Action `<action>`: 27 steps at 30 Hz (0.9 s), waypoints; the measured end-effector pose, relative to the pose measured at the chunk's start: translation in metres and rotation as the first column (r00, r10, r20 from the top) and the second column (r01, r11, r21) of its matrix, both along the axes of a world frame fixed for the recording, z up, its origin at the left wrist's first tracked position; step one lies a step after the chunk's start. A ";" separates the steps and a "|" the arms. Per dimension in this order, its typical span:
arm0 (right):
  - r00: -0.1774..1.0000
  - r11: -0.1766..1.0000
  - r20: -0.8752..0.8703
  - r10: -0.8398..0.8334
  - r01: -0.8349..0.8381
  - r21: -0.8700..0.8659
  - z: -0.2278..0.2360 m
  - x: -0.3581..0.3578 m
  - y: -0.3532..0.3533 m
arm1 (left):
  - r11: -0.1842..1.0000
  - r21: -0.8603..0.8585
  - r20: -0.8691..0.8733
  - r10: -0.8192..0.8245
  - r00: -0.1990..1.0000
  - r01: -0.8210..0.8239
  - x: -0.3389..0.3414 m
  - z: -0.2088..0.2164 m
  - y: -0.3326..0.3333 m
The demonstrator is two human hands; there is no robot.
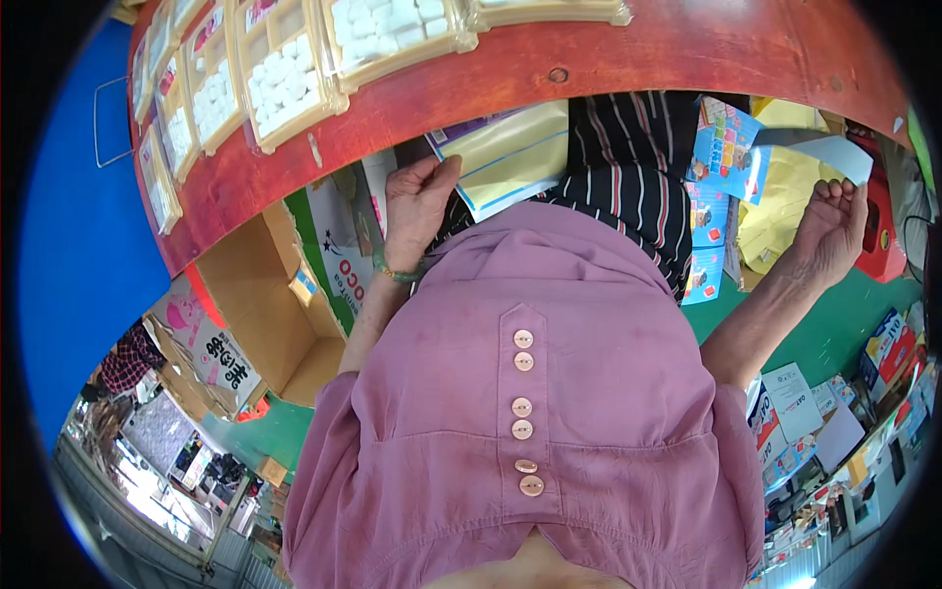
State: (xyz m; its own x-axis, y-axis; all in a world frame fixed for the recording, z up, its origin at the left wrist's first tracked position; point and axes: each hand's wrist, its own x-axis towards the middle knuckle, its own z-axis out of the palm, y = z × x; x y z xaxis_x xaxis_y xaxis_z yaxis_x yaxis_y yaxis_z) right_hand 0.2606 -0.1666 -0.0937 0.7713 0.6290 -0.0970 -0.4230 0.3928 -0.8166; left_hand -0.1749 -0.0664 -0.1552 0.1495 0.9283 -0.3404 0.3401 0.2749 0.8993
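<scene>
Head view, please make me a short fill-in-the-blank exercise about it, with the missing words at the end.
1. The left hand is at the edge of a yellow sheet with ____ stripes.
2. The right hand holds a pale curled strip, while the bracelet is on the ____ wrist.
3. Trays on the red table hold small ____ pieces.
4. The mauve shirt front shows ____ buttons.

Missing words: blue; left; white; six.

Soft, bright light leaves faint shadows on the mauve shirt (628,373), an opening (162,508) at lower left glares white, and the fisheye lens bows the tabletop (687,49) and blackens the corners.
</scene>
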 end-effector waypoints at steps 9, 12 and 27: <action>0.989 0.998 0.140 0.050 -0.054 0.020 0.028 -0.032 0.012 | 0.904 -0.155 -0.517 -0.418 0.747 0.399 0.014 0.080 0.026; 0.924 0.998 0.378 0.058 -0.053 -0.022 0.062 -0.049 0.010 | 0.775 -0.023 -0.838 -0.360 0.411 0.632 0.025 0.128 0.025; -0.180 0.923 0.950 0.256 -0.247 -0.295 0.097 -0.190 0.040 | 0.902 -0.115 0.472 -0.319 0.822 0.416 0.080 0.172 0.002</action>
State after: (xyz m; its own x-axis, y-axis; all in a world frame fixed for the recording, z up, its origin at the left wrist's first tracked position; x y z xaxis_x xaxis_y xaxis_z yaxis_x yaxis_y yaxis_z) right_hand 0.0703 -0.1267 0.0035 -0.2013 0.8056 0.5572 0.7566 0.4891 -0.4339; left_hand -0.0952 -0.0645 0.0165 0.6414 0.6910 -0.3333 0.0439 0.4007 0.9152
